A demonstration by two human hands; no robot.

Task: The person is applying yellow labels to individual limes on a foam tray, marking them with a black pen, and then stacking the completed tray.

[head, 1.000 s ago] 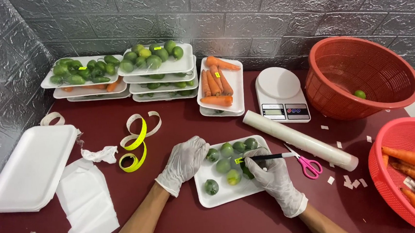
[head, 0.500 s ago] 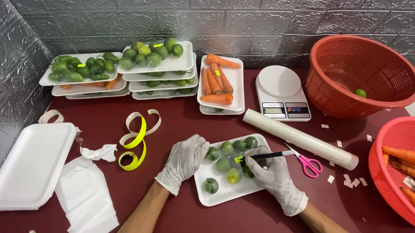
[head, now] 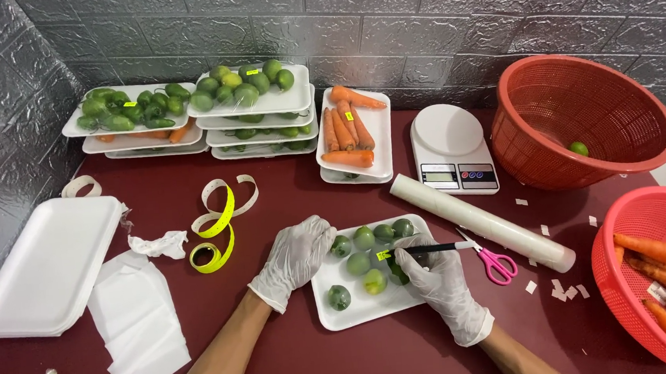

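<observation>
A white foam tray (head: 357, 309) with several green limes (head: 358, 263) lies in front of me on the dark red table. My left hand (head: 295, 256), in a white glove, rests on the tray's left edge, fingers curled over it. My gloved right hand (head: 433, 274) holds a black pen (head: 431, 248) pointing left, its tip at a small yellow sticker (head: 383, 255) lying over the wrapped limes.
Pink-handled scissors (head: 494, 261) and a roll of clear film (head: 480, 222) lie right of the tray. A white scale (head: 452, 149), stacked trays of limes (head: 253, 99) and carrots (head: 353, 135), two red baskets (head: 578, 119), a yellow sticker strip (head: 215, 238) and empty foam trays (head: 45, 266) surround it.
</observation>
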